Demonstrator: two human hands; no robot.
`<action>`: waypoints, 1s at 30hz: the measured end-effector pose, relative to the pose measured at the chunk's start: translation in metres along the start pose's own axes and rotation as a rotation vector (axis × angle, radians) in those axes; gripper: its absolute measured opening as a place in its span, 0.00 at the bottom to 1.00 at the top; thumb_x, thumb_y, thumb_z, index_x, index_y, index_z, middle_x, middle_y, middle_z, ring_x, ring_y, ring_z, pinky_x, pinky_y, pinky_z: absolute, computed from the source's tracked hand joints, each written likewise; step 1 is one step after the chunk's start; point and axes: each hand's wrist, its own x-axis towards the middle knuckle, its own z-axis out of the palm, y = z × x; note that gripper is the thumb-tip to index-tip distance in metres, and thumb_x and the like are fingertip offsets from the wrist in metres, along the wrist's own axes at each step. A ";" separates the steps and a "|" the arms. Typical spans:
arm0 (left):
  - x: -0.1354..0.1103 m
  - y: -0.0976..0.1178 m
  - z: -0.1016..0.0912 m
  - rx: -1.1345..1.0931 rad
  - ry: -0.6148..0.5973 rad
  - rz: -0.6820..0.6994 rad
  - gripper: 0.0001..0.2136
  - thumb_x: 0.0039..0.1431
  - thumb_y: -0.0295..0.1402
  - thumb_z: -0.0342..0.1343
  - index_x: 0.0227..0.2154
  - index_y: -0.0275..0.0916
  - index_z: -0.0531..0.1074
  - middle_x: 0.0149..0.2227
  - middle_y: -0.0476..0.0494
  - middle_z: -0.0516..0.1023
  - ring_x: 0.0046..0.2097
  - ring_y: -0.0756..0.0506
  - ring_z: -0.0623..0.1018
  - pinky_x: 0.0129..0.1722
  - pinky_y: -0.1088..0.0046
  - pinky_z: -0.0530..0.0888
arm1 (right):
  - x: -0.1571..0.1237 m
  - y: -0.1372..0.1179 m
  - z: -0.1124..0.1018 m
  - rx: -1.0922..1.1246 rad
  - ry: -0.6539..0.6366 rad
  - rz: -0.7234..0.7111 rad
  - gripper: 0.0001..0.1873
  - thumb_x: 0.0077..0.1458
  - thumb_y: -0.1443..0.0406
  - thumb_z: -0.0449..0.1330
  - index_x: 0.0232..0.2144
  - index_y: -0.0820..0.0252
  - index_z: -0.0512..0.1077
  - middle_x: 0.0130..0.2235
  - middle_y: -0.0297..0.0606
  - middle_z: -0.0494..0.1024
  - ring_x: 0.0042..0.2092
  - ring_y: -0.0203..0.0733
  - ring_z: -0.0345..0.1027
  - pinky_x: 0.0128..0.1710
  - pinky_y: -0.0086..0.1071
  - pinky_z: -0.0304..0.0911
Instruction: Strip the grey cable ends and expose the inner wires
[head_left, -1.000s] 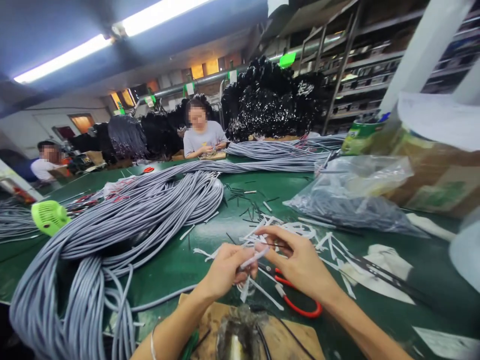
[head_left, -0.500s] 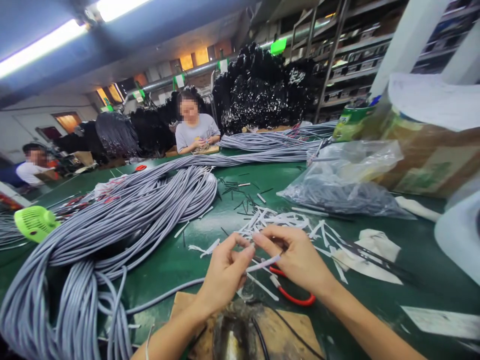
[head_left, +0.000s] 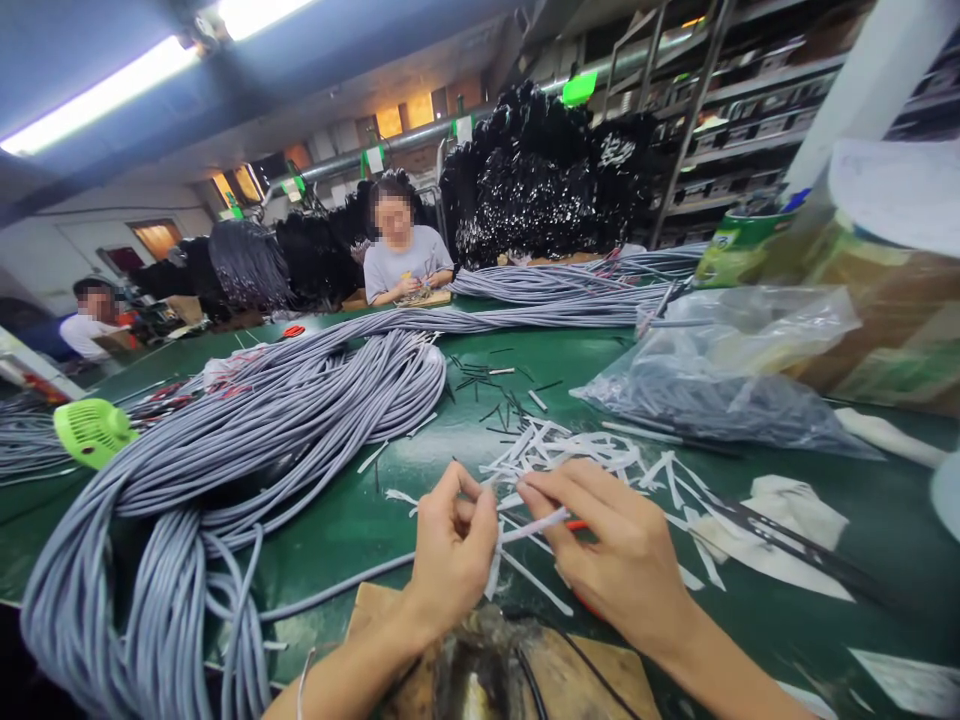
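Note:
My left hand [head_left: 450, 550] and my right hand [head_left: 619, 550] meet low in the middle, above a green table [head_left: 352, 520]. Both pinch a thin grey cable end [head_left: 536, 524] that runs between their fingertips. White strips hang from the left fingers. A scatter of white strips [head_left: 577, 455] lies just beyond the hands. Red-handled pliers [head_left: 576, 525] show only as a sliver under my right hand. A wooden block [head_left: 592, 670] with a dark metal part sits below my wrists.
A big bundle of grey cables [head_left: 247, 440] fills the left. A clear plastic bag [head_left: 720, 385] lies at the right, cardboard boxes behind it. A green fan [head_left: 94, 432] sits far left. Two people sit across the table, with black cable bundles [head_left: 547, 180] behind.
My hands have drawn a little closer and lower over the pliers, still working the same cable end. The view has shifted slightly.

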 end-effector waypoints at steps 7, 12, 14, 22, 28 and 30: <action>-0.002 0.001 0.000 0.037 -0.111 0.045 0.12 0.58 0.39 0.47 0.23 0.39 0.57 0.13 0.60 0.49 0.15 0.56 0.50 0.15 0.80 0.47 | -0.001 -0.004 -0.001 -0.154 -0.058 -0.071 0.14 0.57 0.69 0.50 0.24 0.61 0.72 0.22 0.35 0.72 0.25 0.32 0.63 0.27 0.27 0.53; -0.005 0.001 0.000 0.119 -0.209 0.163 0.10 0.58 0.36 0.48 0.24 0.37 0.61 0.13 0.59 0.51 0.16 0.56 0.52 0.17 0.79 0.49 | -0.002 0.005 0.001 -0.337 -0.090 -0.037 0.17 0.57 0.68 0.48 0.22 0.60 0.72 0.20 0.34 0.70 0.24 0.33 0.62 0.25 0.28 0.49; -0.005 0.001 -0.001 0.118 -0.224 0.175 0.11 0.58 0.37 0.49 0.24 0.37 0.63 0.13 0.58 0.52 0.16 0.57 0.53 0.17 0.79 0.49 | -0.002 0.010 0.001 -0.433 -0.089 0.004 0.17 0.57 0.68 0.48 0.21 0.60 0.72 0.20 0.34 0.70 0.24 0.33 0.62 0.24 0.29 0.48; 0.004 0.004 -0.001 -0.149 -0.014 -0.046 0.17 0.54 0.49 0.48 0.25 0.41 0.56 0.12 0.61 0.50 0.13 0.57 0.51 0.11 0.82 0.48 | 0.002 0.000 -0.006 -0.203 0.059 -0.057 0.10 0.54 0.68 0.54 0.24 0.61 0.73 0.22 0.35 0.73 0.25 0.32 0.64 0.26 0.27 0.54; 0.000 0.000 -0.001 -0.102 -0.067 -0.039 0.14 0.56 0.46 0.48 0.27 0.40 0.59 0.12 0.60 0.53 0.13 0.56 0.54 0.12 0.83 0.50 | -0.002 -0.001 -0.004 -0.230 0.041 -0.107 0.09 0.53 0.69 0.53 0.26 0.60 0.74 0.22 0.34 0.74 0.25 0.32 0.64 0.27 0.27 0.55; 0.000 -0.002 -0.001 -0.079 -0.098 -0.032 0.14 0.56 0.46 0.48 0.28 0.39 0.61 0.12 0.59 0.53 0.13 0.56 0.54 0.12 0.82 0.51 | -0.002 -0.001 -0.004 -0.241 0.026 -0.114 0.10 0.54 0.69 0.53 0.26 0.61 0.74 0.22 0.34 0.74 0.25 0.32 0.64 0.27 0.27 0.54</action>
